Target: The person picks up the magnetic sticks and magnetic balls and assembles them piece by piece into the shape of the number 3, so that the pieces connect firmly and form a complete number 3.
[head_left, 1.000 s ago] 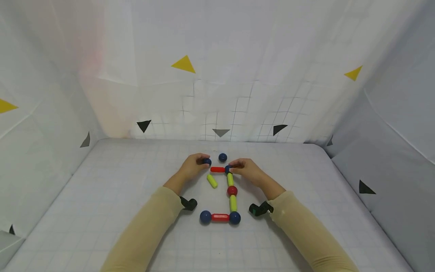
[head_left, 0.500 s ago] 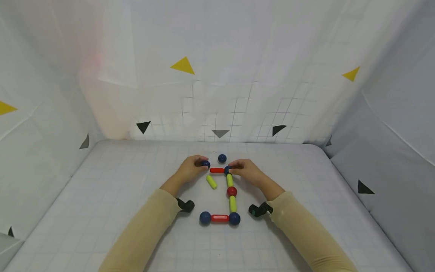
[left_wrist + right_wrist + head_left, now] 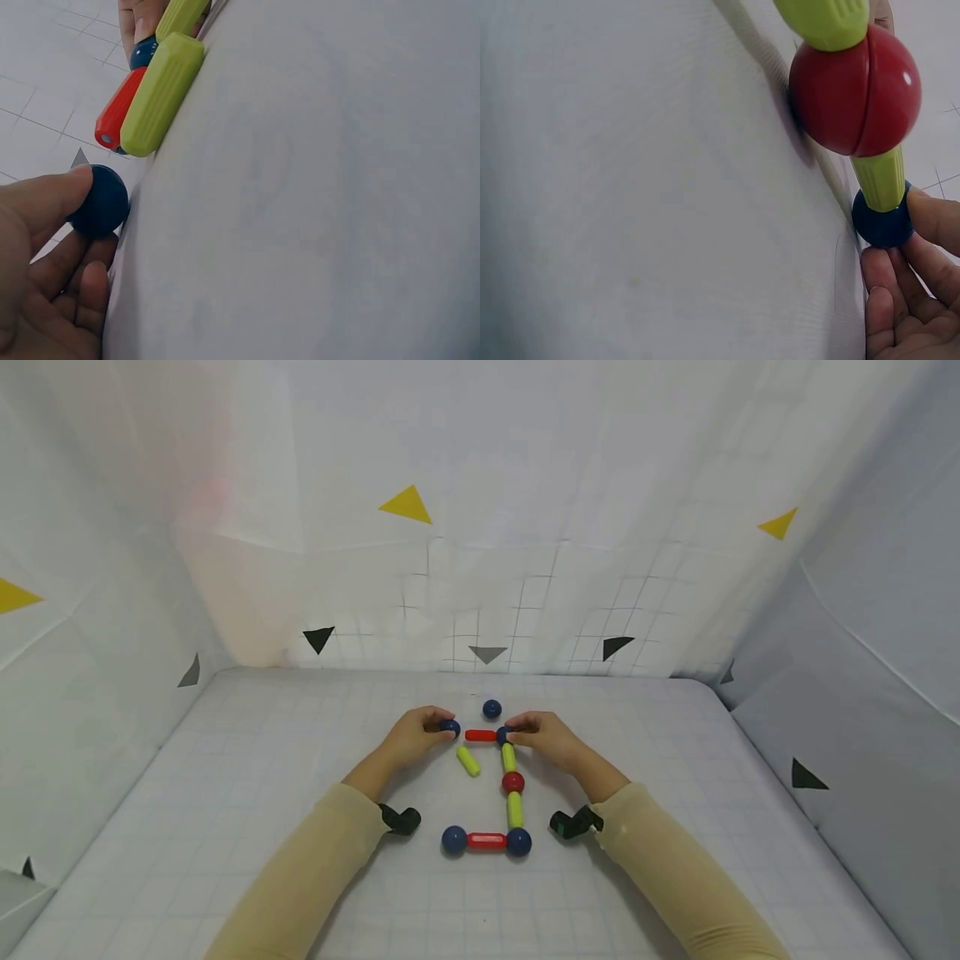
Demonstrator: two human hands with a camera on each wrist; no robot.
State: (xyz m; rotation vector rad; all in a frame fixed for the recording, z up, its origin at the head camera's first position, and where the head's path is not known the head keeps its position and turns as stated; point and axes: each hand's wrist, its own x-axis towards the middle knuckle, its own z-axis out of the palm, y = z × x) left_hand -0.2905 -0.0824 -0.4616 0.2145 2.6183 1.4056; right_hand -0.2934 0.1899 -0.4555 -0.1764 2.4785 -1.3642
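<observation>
My left hand (image 3: pixel 411 737) pinches a blue ball (image 3: pixel 102 202) between thumb and fingers, just left of the free end of a red rod (image 3: pixel 481 736) and apart from it. At that rod's other end, my right hand (image 3: pixel 549 737) pinches a second blue ball (image 3: pixel 883 222). From this ball a yellow-green rod (image 3: pixel 509 757) leads to a red ball (image 3: pixel 855 90), and another yellow-green rod (image 3: pixel 515 810) continues to a blue ball (image 3: pixel 518 842) nearer the front. A red rod (image 3: pixel 487 841) joins that ball to the blue ball (image 3: pixel 453 840) on its left.
A loose yellow-green rod (image 3: pixel 468 762) lies between the left hand and the joined chain. Behind the hands sits a loose blue ball (image 3: pixel 492 709). White cloth walls (image 3: pixel 480 460) with coloured triangles enclose the table (image 3: pixel 660 727) at the back and sides.
My left hand has drawn back slightly to the left and toward the front with its blue ball, widening the gap to the red rod. The right hand has stayed in place.
</observation>
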